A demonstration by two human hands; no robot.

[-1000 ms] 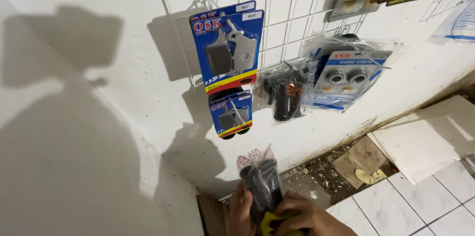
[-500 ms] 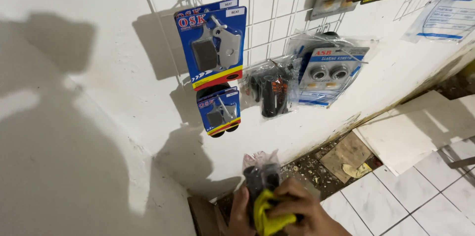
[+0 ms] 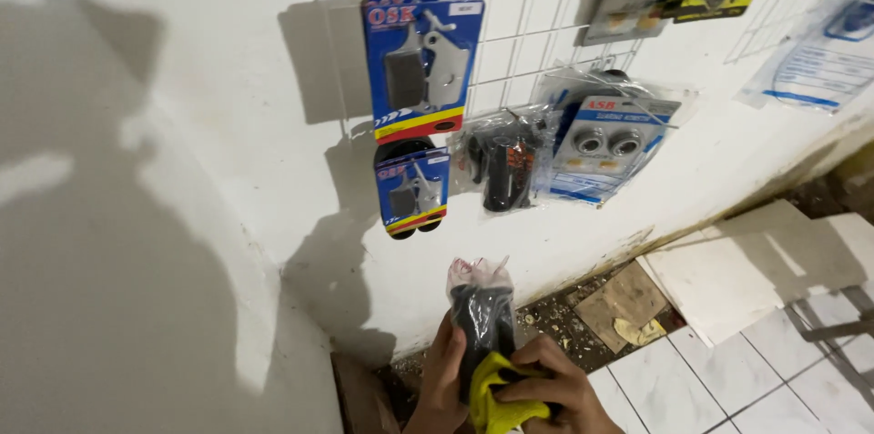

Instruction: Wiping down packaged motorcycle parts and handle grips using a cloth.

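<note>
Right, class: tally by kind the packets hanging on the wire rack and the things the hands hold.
Blue carded packs: 2
Clear bagged packs on rack: 2
Clear bag of black parts in the left hand: 1
Yellow cloth under the right hand: 1
Total: 6

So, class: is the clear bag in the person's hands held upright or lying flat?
Upright. The clear bag stands with its gathered top upward, left hand behind, right hand pressing a yellow cloth to it.

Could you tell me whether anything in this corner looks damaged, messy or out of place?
Yes. At the foot of the white wall, rubble and a scrap of cardboard lie in a gap where floor tiles are missing, and a loose pale slab rests askew over it.
</note>
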